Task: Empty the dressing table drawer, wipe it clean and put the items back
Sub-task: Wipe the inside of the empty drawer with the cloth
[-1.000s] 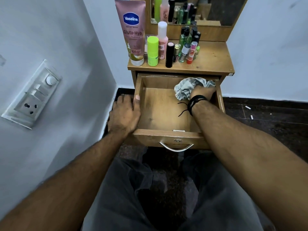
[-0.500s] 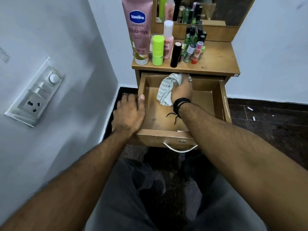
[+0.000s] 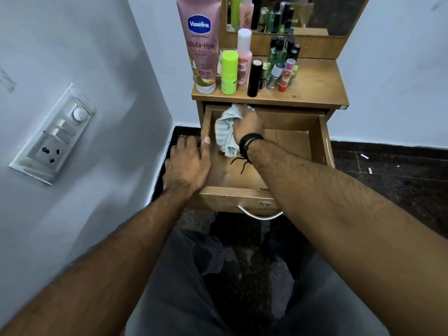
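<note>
The wooden drawer [image 3: 326,146] of the dressing table is pulled out and holds no items. My right hand [image 3: 247,124] is inside it at the back left corner, shut on a grey striped cloth [image 3: 226,132] pressed against the drawer's inner wall. My left hand [image 3: 188,163] lies flat over the drawer's left side wall, thumb on the rim. On the tabletop [image 3: 315,86] stand the items: a pink Vaseline tube [image 3: 201,42], a lime green stick [image 3: 229,71], a pink bottle [image 3: 243,57], a black tube [image 3: 254,77] and several small bottles [image 3: 282,69].
A wall with a switch and socket panel [image 3: 54,134] is close on the left. A mirror [image 3: 298,13] rises behind the tabletop. The drawer's metal handle [image 3: 259,214] faces my knees. Dark floor [image 3: 388,170] stretches to the right, with small white scraps on it.
My right hand has swept the cloth from the drawer's back right corner across to its back left corner. My left hand has stayed on the left side wall.
</note>
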